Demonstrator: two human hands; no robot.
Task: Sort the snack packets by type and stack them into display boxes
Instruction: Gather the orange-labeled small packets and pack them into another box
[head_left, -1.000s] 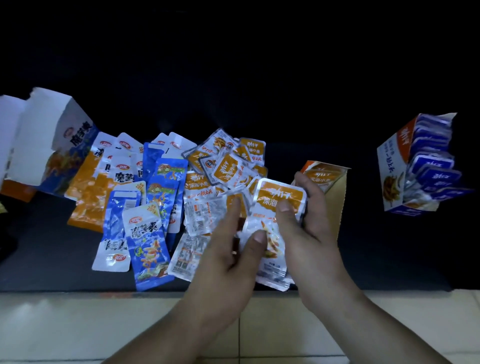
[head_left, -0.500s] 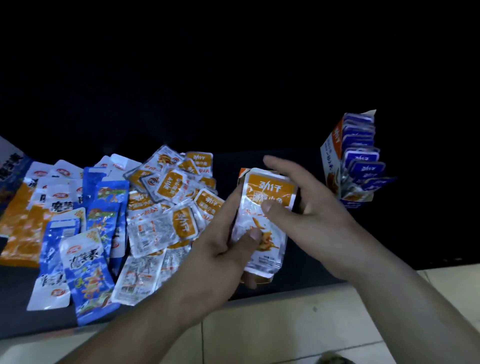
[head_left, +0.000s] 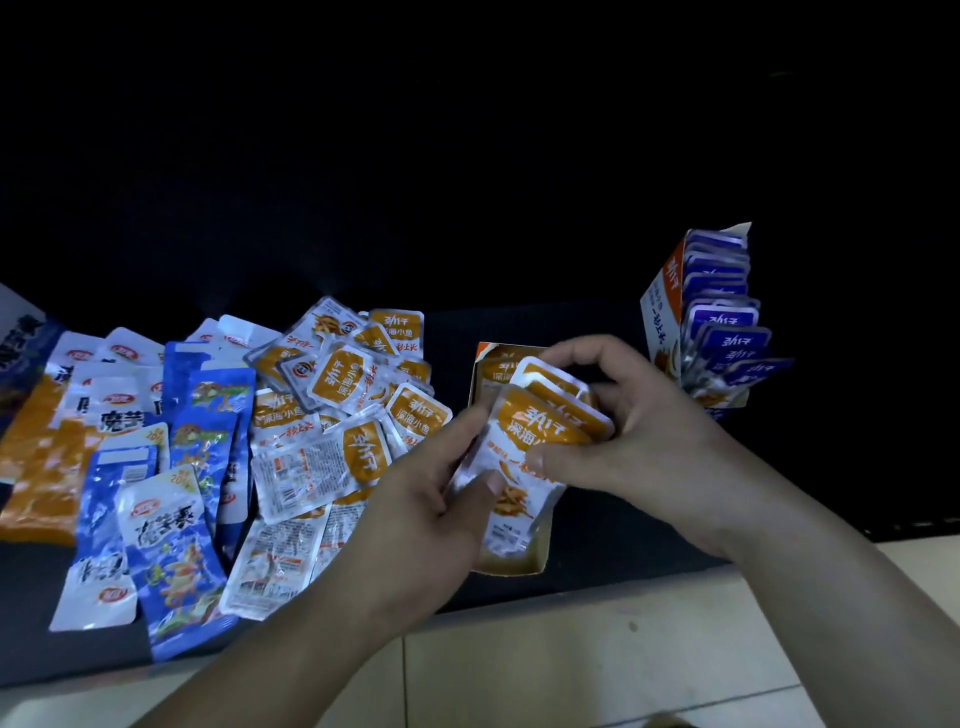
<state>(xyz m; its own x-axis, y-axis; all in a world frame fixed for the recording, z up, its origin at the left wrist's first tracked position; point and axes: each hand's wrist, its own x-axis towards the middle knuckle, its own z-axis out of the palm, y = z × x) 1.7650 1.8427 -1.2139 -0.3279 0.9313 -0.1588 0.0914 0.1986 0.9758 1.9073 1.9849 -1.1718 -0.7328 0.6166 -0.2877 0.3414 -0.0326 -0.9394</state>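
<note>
Glossy, flat orange packets (head_left: 540, 431) with crimped foil edges are fanned over the shallow cardboard box (head_left: 511, 564), right of the loose pile (head_left: 332, 395). Your left hand (head_left: 431, 499) pinches their lower edge. Your right hand (head_left: 639, 431) curls over the top, grip closed on them. The light is too dim to count them.

Glossy foil packets (head_left: 540, 436), cardboard box (head_left: 511, 564)

Left hand (head_left: 436, 499), right hand (head_left: 639, 431) carried orange packets (head_left: 524, 441) rightward, over orange box (head_left: 511, 565).
</note>
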